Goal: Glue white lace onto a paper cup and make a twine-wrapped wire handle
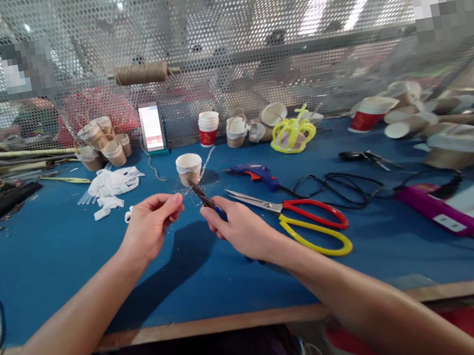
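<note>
My right hand (239, 228) is closed around a small pair of pliers (203, 197) with blue grips, jaws pointing up and left. My left hand (150, 219) pinches something thin between thumb and fingertips, close to the plier jaws; I cannot make out what it is. Both hands hover above the blue table (73, 259). Just beyond them stands a paper cup (189, 168) wrapped in brown twine. A thin string runs from the cup area toward the back.
Red-and-yellow scissors (302, 215) lie right of my right hand, a blue glue gun (257, 174) with black cable behind them. White scraps (111, 186) sit at left, wrapped cups (99, 143) and a phone (151, 127) at back, a purple tool (446, 209) at right. Perforated screen behind.
</note>
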Available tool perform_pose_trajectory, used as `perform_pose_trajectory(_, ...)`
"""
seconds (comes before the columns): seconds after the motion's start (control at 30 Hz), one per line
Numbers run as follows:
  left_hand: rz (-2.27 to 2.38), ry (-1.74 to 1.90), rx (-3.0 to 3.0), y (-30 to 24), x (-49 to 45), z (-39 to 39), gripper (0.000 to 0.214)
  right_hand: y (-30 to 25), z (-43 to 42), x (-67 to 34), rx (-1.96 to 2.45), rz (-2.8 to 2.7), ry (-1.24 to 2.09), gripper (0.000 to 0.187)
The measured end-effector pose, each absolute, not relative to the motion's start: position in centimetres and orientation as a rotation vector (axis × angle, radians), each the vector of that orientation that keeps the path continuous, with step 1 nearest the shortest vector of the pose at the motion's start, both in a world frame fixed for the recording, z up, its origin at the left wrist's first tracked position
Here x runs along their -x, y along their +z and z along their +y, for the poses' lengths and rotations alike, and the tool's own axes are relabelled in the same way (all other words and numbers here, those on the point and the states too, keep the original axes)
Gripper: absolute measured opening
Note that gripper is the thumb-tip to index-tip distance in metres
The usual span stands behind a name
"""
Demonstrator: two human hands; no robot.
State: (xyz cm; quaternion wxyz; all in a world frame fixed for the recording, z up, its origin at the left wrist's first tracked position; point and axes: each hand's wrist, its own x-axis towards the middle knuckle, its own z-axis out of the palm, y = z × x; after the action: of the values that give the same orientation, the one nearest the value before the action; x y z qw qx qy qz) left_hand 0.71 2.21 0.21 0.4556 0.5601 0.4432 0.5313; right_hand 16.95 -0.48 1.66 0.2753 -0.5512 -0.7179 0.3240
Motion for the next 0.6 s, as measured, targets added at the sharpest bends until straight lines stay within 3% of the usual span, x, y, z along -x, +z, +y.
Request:
perform_pose_trajectory(0.13, 0.968, 1.057, -1.171, 0.0, -0.5, 2.5, 0.026, 1.2, -0.2, -17.0, 1.513, -1.966, 0.725, 0.021)
perform_pose_trajectory(0.4, 1.085, 1.486, -2.821, 0.1, 0.7, 1.8, 0.023, 1.6, 0.1, -17.3, 1.538, -1.936, 0.768, 0.026)
perform_pose_trajectory(0.6, 1.044, 1.564, -3.061, -0.3, 0.5, 2.6, 0.01, 1.7, -0.3, -17.2, 1.522, -1.959, 0.791, 0.027)
